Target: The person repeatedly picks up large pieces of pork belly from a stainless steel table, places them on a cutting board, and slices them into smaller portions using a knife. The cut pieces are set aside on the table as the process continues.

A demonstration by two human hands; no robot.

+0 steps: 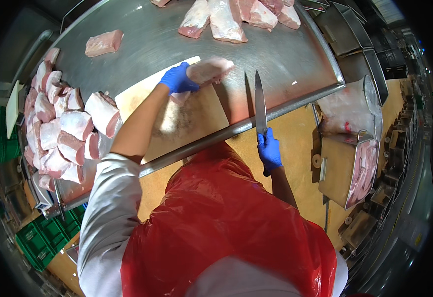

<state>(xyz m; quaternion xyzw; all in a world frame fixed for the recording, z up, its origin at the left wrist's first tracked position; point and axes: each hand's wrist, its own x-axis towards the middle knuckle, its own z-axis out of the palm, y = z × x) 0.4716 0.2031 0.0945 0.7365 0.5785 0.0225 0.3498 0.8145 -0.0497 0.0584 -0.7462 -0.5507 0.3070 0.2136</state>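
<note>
My left hand (179, 79), in a blue glove, grips one end of a pale pink slab of raw meat (209, 72) over the far part of a cream cutting board (207, 113). The slab is slightly blurred and reaches past the board's right edge. A smaller bit of meat shows just below that hand; whether it belongs to the slab I cannot tell. At the right, beyond the table's front edge, my blue-gloved right hand (269, 150) is closed around the handle of a long knife (260, 101). Its blade points away from me, apart from the meat.
Many cut meat pieces (58, 123) are heaped on the left of the steel table (152, 34). Larger meat pieces (221, 20) lie at the far edge, and a single piece (103, 43) at far left. A steel bin (340, 163) holding meat stands right; green crates (41, 240) sit lower left.
</note>
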